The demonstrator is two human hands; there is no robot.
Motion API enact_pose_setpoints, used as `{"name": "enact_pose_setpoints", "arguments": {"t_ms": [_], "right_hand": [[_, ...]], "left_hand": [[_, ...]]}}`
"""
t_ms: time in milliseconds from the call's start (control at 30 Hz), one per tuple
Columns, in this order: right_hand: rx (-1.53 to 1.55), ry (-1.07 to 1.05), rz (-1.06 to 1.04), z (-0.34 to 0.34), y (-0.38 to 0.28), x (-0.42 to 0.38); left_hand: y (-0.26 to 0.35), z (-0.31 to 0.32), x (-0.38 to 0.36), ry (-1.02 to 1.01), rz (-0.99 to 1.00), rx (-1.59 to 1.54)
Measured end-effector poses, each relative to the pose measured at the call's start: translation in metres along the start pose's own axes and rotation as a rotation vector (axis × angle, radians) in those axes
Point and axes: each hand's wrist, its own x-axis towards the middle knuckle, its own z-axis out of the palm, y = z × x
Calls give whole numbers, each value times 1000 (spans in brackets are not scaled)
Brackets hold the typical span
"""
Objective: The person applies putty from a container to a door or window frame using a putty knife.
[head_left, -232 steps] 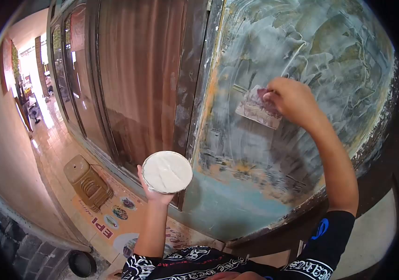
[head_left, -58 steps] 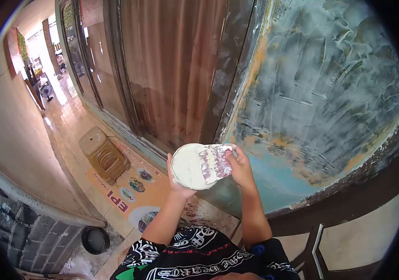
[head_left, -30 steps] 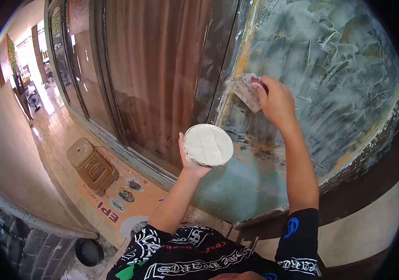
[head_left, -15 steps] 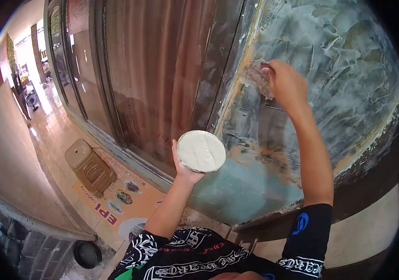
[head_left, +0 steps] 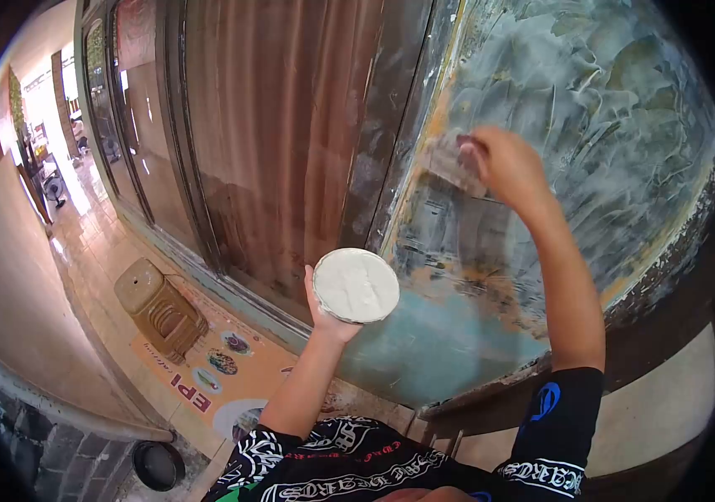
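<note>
My left hand is wrapped around the underside of a round tub of white putty, its filled top facing up toward me. In my right hand is a putty scraper, pinched at its near edge and somewhat smeared by motion. The scraper's blade lies against or very near the door panel; contact is hard to make out. White, streaky filler covers the upper panel, while the lower part shows bare blue-green paint with orange and dark patches.
To the left are brown framed windows with a curtain behind the glass. A tan plastic stool sits on an orange printed banner on the tiled floor. A black round basin rests near the bottom left, by a grey block wall.
My right hand and the scraper have moved slightly down and left over the panel. The putty tub sits a little lower and further left in view.
</note>
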Motion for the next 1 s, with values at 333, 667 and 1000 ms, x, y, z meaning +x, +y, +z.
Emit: {"name": "enact_pose_setpoints", "arguments": {"t_ms": [333,667,1000], "right_hand": [[52,200,-17,-29,17,24],[-93,201,-12,-29,30,41],[-263,-95,-88,32,4,5]], "left_hand": [[4,-1,-9,-33,12,-24],[16,23,-14,-72,36,-9],[31,44,-37,-59,168,72]]}}
